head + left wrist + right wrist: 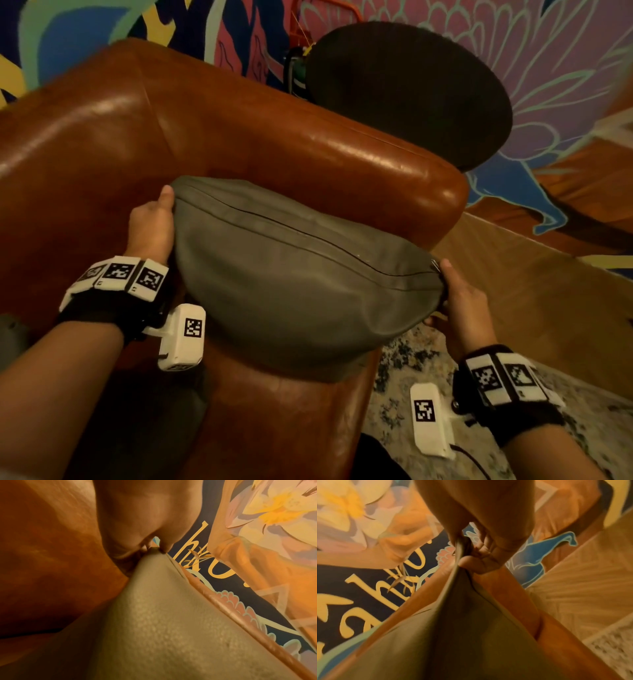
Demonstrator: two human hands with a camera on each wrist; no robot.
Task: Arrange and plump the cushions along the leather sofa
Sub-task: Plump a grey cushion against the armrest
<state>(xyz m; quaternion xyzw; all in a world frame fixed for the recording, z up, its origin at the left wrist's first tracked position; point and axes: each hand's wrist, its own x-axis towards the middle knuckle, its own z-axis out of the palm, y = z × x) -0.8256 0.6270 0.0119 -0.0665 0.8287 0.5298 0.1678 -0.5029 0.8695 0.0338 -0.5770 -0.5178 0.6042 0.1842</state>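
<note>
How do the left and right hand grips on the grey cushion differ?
The left hand pinches the far left corner of the grey cushion, by the sofa back; the right hand pinches the near right corner, by the zip end. The left sits over leather, the right beyond the armrest. Both pinch corners.

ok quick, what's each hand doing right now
Left hand: pinching the left corner of the grey cushion.
Right hand: gripping the cushion's right corner, by the zip end.

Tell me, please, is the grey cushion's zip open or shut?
Shut, as far as visible: the cushion shows one thin closed seam line between the left hand and right hand, with no filling exposed.
</note>
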